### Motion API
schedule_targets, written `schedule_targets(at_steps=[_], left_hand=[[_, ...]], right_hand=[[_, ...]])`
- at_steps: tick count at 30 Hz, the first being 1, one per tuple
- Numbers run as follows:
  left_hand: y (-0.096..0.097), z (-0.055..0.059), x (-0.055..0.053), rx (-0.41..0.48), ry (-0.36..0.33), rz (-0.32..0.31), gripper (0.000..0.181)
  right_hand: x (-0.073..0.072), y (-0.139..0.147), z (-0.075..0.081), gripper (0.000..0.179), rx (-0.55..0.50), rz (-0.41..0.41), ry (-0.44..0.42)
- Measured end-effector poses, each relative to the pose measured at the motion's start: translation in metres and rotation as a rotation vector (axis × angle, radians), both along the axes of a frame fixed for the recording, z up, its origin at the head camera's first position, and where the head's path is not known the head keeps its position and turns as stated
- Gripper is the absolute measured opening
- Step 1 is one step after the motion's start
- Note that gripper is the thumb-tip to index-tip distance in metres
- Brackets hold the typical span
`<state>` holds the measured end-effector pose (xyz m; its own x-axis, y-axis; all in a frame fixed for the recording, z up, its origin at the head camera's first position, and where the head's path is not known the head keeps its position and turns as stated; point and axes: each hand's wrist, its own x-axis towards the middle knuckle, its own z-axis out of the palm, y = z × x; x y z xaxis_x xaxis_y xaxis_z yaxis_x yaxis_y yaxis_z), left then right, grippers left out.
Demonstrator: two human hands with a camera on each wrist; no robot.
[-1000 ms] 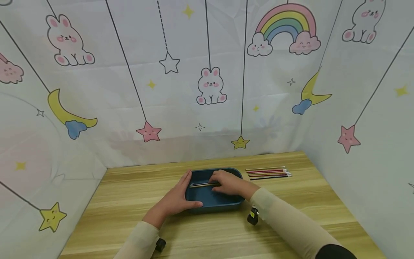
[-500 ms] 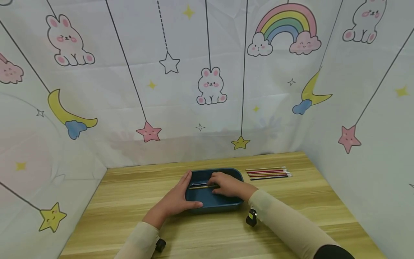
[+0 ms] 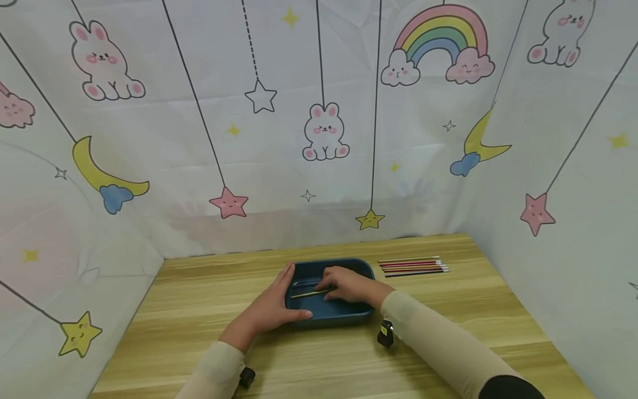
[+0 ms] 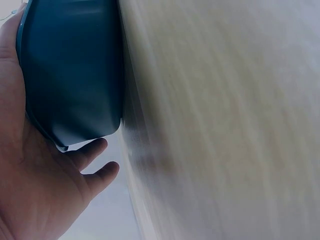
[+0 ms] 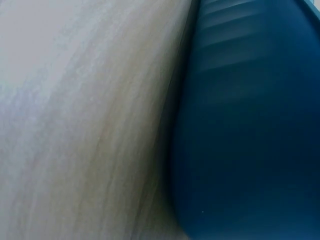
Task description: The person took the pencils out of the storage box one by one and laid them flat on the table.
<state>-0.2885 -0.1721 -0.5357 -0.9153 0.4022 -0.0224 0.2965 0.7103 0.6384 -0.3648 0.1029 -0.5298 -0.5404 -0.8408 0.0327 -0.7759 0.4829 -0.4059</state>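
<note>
A dark blue rectangular tray [image 3: 331, 318] with rounded corners sits on the table in the head view. Its left end is gripped by my left hand [image 3: 269, 305], thumb at the front rim and fingers at the back left; the left wrist view shows this hand [image 4: 40, 175] against the tray's outer wall [image 4: 75, 75]. Inside the tray, my right hand [image 3: 349, 284] pinches a thin gold pencil [image 3: 303, 295], which lies slightly slanted. Behind it is a dark slender item [image 3: 305, 283], too small to tell. The right wrist view shows the tray wall [image 5: 250, 125], not the hand.
Several pencils [image 3: 413, 267], gold, red and dark, lie side by side on the wooden table [image 3: 209, 288], right of the tray. A white printed cloth [image 3: 269, 166] encloses the table at the back and sides.
The gold pencil has come forward in the tray, away from the dark item, and now slants. My right hand has shifted slightly left and forward with it. The left hand stays put.
</note>
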Motion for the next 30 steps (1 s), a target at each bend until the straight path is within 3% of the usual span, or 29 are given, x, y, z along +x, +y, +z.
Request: schedule_targets(at_steps=[10, 21, 30], left_hand=[[0.0012, 0.0019, 0.0019, -0.004, -0.007, -0.001, 0.128], [0.0004, 0.0017, 0.0011, -0.005, 0.0, 0.002, 0.128], [-0.0005, 0.0, 0.0005, -0.014, -0.002, 0.006, 0.129]], right_hand=[[-0.0017, -0.0015, -0.004, 0.029, -0.026, -0.039, -0.096], [-0.0014, -0.0005, -0.0041, 0.026, -0.033, -0.022, -0.036], [-0.0007, -0.0002, -0.0036, 0.026, -0.07, -0.046, -0.07]])
